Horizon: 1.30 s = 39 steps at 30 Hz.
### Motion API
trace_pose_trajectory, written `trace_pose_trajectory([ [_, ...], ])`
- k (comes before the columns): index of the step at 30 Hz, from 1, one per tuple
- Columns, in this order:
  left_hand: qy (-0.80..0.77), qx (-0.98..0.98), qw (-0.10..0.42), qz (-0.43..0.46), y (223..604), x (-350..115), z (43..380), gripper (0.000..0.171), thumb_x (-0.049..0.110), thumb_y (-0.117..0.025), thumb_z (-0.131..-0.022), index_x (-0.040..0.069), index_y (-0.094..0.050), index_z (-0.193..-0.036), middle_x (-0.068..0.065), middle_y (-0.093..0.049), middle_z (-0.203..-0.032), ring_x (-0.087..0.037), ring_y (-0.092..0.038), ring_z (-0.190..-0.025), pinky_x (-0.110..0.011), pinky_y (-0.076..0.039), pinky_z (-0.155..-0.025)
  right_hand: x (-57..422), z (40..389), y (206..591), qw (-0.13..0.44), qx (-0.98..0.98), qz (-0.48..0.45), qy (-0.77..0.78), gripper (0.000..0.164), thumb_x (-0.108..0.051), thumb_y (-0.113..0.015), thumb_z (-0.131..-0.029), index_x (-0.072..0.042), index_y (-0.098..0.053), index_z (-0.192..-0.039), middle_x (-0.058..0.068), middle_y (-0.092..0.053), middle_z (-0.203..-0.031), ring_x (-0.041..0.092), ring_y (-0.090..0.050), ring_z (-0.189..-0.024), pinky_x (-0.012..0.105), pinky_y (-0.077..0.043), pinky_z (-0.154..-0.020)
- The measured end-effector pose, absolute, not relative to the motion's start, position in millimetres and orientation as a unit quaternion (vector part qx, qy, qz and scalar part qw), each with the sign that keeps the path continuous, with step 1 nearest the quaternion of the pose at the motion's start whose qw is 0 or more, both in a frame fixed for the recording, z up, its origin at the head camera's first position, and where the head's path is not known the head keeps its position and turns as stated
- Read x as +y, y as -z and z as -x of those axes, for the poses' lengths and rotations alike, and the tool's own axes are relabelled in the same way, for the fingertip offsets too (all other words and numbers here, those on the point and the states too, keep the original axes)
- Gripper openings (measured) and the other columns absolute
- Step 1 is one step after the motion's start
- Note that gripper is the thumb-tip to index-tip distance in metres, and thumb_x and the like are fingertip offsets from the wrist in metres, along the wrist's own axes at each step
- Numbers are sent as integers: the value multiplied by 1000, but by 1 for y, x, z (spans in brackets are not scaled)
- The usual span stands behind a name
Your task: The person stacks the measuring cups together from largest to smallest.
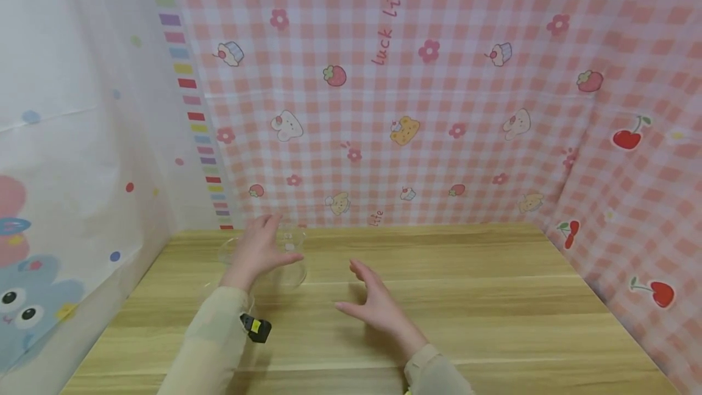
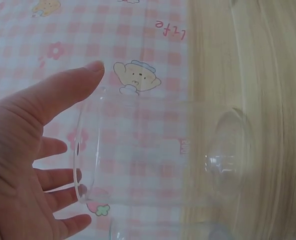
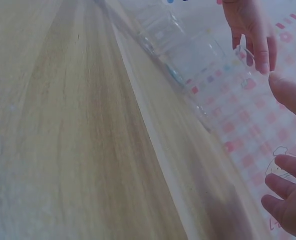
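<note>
From my distant place I can read the words "luck life" on the pink checked cloth point(image 1: 373, 102); they run up sideways in the head view. Lower, near the edge of the desk point(image 1: 466, 285), there is one more "life", and in the left wrist view this kind of lettering appears turned over. A small pinkish mark shows at the side of the glass beaker point(image 2: 143, 150); it looks like "200", but I cannot say surely whether it is on the glass or behind it. I see no brand that I could read.

The beaker stands upright at the back left part of the desk, with its mouth upward and its long axis vertical. In the left wrist view it appears lying across only because this camera is turned: the rim points to the palm, and the base is toward the wood. A second glass vessel point(image 2: 162, 231) stands beside it, on its left.

My left hand point(image 1: 260, 253) is at the rim of the beaker, its fingers spread and the thumb well apart; whether they touch the glass, I cannot tell. My right hand point(image 1: 378, 306) is above the desk, right of the beaker, with thumb and fingers apart, holding nothing.
</note>
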<state>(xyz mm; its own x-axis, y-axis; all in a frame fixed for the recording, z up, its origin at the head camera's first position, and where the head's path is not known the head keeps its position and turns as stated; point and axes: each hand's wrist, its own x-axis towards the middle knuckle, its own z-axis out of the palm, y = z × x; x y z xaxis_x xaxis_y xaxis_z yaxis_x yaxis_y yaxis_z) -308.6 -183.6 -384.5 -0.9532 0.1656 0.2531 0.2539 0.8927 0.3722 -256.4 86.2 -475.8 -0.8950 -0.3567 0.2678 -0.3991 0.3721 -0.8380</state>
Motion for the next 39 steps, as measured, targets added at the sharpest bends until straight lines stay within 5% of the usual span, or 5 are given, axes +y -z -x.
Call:
trace_pose_trajectory([
  [23, 209, -972, 35, 98, 379, -179, 319, 98, 44, -82, -75, 1, -37, -150, -30, -39, -146, -50, -41, -130, -68, -39, -98, 75, 266, 480, 8, -820, -239, -521, 92, -30, -80, -84, -1, -28, -153, 23, -40, -150, 42, -38, -136, 58, -31, -110],
  [39, 197, -975, 45, 92, 380, -170, 312, 91, 47, -82, -68, 2, -50, -141, -27, -51, -135, -43, -56, -114, -61, -48, -90, 67, 268, 477, 7, -816, -237, -527, 90, -27, -80, -84, -3, -28, -154, 23, -39, -150, 41, -38, -136, 59, -32, -110],
])
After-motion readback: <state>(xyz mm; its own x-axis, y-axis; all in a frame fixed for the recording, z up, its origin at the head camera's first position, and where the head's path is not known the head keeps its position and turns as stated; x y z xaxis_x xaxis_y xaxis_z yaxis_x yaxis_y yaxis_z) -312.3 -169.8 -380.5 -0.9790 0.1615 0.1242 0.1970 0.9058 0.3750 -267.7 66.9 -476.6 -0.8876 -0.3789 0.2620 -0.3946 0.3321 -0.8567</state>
